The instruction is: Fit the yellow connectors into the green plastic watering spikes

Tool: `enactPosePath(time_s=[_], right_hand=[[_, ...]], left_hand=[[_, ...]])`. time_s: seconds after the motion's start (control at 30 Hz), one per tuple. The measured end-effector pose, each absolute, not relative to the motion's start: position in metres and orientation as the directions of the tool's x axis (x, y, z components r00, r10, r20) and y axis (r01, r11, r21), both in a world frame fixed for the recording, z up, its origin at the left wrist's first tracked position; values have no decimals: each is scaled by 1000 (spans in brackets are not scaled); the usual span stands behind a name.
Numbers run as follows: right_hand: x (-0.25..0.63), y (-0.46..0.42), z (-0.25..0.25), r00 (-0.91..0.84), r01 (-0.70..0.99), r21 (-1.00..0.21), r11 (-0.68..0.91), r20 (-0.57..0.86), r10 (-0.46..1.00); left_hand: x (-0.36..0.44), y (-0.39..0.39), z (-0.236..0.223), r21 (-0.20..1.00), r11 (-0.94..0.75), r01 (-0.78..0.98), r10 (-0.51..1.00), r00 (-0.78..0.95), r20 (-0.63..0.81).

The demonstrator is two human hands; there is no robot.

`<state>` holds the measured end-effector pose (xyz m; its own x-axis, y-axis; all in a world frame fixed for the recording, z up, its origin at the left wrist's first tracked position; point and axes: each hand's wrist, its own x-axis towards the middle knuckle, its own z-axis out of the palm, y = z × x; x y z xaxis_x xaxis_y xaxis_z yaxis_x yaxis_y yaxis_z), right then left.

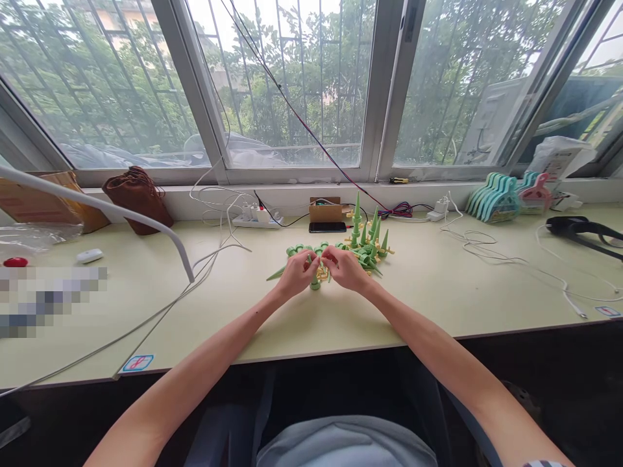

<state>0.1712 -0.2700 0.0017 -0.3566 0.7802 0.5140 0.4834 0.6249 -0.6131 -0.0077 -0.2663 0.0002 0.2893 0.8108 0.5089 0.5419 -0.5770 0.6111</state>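
Close together, fingers at green piece, desk (pale)

One phone; in front of it, two hands; behind it, one box; left of it, one pouch.

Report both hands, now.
Left hand: closed, seemingly holding a green, round-based plastic piece.
Right hand: closed in a pinch; what it holds, if anything, cannot be told.

Green piece: upper part masked by left hand. Whatever right hand pinches: too small to tell. Green parts beyond: partly hidden. Pixelated patch, left of bench: unidentifiable. Black object, right: cut off.
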Motion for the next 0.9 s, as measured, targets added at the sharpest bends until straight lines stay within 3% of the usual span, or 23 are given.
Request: enactPosePath(time_s=[0.37, 0.7, 0.9], right_hand=[[172, -267, 1, -313, 510, -622, 594, 509, 802], [173, -268, 2, -280, 531, -617, 581, 520, 807], [172, -266, 0, -278, 527, -606, 596, 539, 795]], left_hand=[[-8, -266, -1, 612, -578, 540, 811, 300, 502], [-11, -267, -2, 573, -601, 557, 797, 470, 380], [-11, -266, -1, 596, -563, 573, 821, 471, 323]])
